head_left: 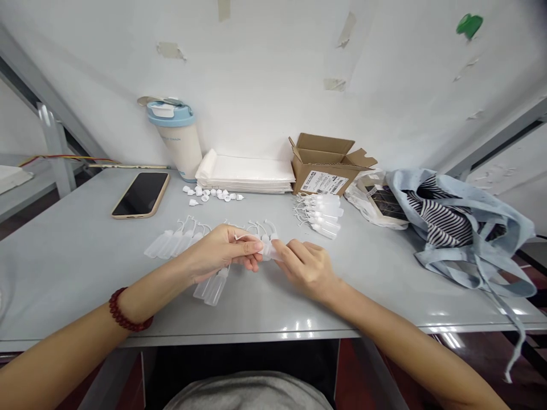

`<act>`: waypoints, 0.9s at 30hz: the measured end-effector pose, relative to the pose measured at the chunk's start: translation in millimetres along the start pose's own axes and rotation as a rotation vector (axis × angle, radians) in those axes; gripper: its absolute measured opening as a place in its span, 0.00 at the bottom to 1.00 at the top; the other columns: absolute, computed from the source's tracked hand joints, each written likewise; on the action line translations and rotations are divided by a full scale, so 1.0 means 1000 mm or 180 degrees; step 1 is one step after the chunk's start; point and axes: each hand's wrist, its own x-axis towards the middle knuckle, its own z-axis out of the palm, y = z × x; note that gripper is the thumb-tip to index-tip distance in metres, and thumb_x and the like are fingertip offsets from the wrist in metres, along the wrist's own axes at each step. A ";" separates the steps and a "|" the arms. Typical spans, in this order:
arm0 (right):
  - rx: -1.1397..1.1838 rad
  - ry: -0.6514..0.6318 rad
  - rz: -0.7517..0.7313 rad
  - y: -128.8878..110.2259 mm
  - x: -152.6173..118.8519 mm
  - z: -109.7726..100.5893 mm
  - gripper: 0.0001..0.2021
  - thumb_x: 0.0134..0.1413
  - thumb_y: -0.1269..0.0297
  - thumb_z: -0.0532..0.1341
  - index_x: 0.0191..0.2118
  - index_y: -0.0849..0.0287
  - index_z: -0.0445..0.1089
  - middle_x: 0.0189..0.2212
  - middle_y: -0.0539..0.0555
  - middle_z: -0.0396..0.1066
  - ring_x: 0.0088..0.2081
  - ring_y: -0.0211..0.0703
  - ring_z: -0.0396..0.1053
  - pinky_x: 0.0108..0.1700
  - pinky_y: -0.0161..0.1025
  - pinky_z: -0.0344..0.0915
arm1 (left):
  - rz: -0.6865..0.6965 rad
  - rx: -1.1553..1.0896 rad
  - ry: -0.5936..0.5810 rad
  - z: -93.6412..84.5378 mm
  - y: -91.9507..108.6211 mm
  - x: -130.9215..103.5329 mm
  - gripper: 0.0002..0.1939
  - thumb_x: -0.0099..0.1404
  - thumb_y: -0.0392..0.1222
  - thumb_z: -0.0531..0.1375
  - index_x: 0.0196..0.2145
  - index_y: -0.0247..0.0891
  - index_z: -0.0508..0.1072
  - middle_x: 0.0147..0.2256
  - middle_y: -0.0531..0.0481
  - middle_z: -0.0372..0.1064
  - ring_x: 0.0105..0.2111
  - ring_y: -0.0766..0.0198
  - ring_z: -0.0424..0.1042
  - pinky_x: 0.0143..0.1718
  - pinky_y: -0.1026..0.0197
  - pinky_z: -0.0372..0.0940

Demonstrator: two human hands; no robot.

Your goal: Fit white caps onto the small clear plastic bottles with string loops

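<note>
Above the middle of the table, both hands meet on a small translucent dropper bottle (276, 254). My left hand (224, 250) is closed, its thumb and fingers pinching the bottle's white top end. The fingers of my right hand (305, 267) wrap around the body and cover much of it. A row of similar bottles (173, 244) with thin strap-like tops lies on the left, running behind the hands. Below my left hand, other bottles (216, 288) lie near the front edge. Several more bottles (327, 215) are stacked to the right. Small white caps (222, 195) are scattered behind.
The grey table (265, 319) stands against a white wall. Along its back are a phone (142, 193), a tumbler (179, 142), a stack of white packets (252, 171) and an open cardboard box (325, 171). A blue cloth bag (491, 228) hangs partly over the right edge.
</note>
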 end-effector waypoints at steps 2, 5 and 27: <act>0.0096 -0.0039 0.0010 0.000 0.000 0.000 0.08 0.62 0.67 0.54 0.40 0.64 0.69 0.19 0.48 0.61 0.18 0.33 0.53 0.23 0.35 0.50 | 0.0236 0.0292 0.0184 0.002 0.000 -0.001 0.09 0.57 0.46 0.66 0.31 0.37 0.78 0.23 0.52 0.73 0.25 0.67 0.70 0.31 0.65 0.67; 0.0303 -0.0237 0.0116 -0.002 -0.001 -0.001 0.11 0.63 0.64 0.52 0.40 0.64 0.70 0.19 0.49 0.61 0.18 0.32 0.54 0.23 0.34 0.50 | 0.0425 0.0594 0.0395 0.004 0.002 -0.002 0.10 0.54 0.45 0.67 0.33 0.38 0.79 0.23 0.52 0.73 0.25 0.65 0.70 0.31 0.64 0.68; 0.0823 -0.0230 0.0398 -0.001 0.002 -0.003 0.14 0.64 0.61 0.52 0.40 0.65 0.71 0.19 0.49 0.63 0.19 0.34 0.56 0.24 0.33 0.53 | 0.0214 0.0085 0.0169 0.004 0.001 -0.001 0.09 0.56 0.46 0.66 0.33 0.38 0.79 0.24 0.51 0.74 0.25 0.68 0.71 0.32 0.65 0.68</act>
